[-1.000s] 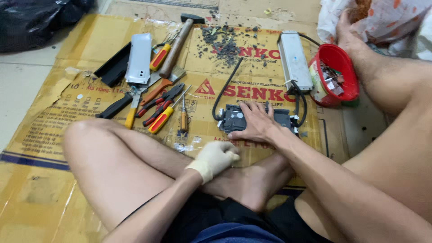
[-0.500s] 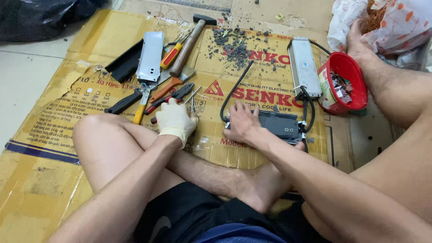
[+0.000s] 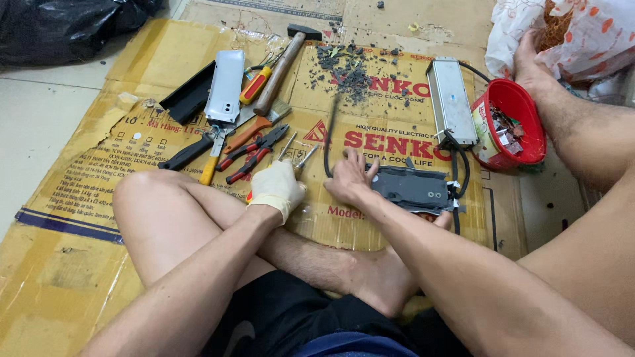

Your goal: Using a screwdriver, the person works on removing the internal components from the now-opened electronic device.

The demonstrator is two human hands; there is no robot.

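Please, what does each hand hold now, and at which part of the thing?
The gloved left hand closes around thin metal-tipped tools, apparently screwdrivers, at their handle ends; the shafts stick out. The bare right hand holds nothing: it rests flat at the dark metal plate's left edge.

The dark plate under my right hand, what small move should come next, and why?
Probably close the gloved left hand on the screwdriver at its fingers and carry it to the dark plate. The right hand already rests on the plate's left edge, steadying it, and the plate shows screw holes near its right end, so a tool seems the missing piece.
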